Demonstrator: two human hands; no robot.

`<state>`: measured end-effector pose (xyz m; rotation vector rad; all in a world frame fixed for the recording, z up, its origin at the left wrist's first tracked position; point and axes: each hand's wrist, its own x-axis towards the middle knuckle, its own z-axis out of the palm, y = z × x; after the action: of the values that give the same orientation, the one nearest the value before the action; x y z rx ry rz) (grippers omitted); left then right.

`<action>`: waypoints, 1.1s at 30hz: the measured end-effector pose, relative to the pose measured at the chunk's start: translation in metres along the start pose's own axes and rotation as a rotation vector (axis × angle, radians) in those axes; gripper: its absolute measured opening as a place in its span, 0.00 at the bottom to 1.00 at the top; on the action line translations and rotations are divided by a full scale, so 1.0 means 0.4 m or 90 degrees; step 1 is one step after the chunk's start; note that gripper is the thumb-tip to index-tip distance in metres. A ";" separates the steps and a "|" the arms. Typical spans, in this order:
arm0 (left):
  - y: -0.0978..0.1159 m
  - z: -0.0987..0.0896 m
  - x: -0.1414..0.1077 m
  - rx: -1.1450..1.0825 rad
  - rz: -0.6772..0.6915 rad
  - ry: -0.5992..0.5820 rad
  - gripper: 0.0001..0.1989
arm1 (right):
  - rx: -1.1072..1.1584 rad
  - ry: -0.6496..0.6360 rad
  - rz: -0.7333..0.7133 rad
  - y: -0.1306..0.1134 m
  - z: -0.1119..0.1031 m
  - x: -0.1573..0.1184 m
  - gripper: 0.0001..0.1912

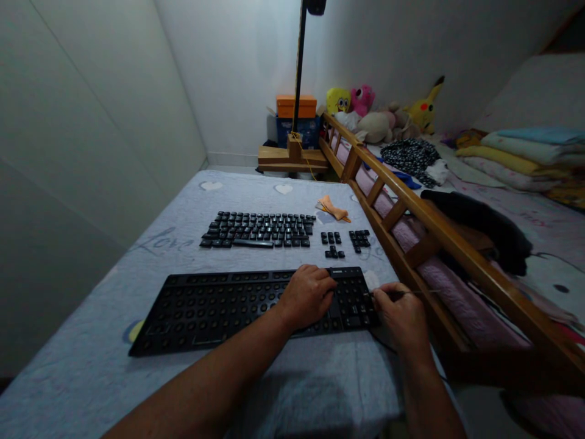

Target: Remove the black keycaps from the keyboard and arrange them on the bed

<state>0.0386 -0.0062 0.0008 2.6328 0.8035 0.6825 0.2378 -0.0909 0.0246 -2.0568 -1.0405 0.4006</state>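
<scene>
A black computer keyboard [219,308] lies on the cloth-covered surface, most of its keycaps off and the round key sockets showing. Some keycaps [354,320] still sit at its number pad end. My left hand [311,292] rests on the keyboard with curled fingers, just left of the number pad. By the keyboard's right edge, my right hand [400,314] pinches a thin metal rod-like tool [425,292]; its near end points at the number pad keys. Beyond the keyboard, loose black keycaps [260,228] lie in rows, with smaller groups of keycaps [331,238] to their right.
An orange cloth-like item [333,208] lies past the keycaps. A wooden bed rail [411,213] runs along the right, with folded bedding [525,152] and plush toys [379,122] behind it. A black pole [299,73] on a wooden base stands at the far end.
</scene>
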 end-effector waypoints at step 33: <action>-0.007 0.012 -0.003 -0.027 -0.008 0.034 0.08 | 0.070 -0.025 -0.098 -0.049 -0.050 0.001 0.11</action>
<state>0.0390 -0.0055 -0.0046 2.5794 0.8095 0.7603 0.2387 -0.0937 0.0525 -1.8638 -1.1660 0.4103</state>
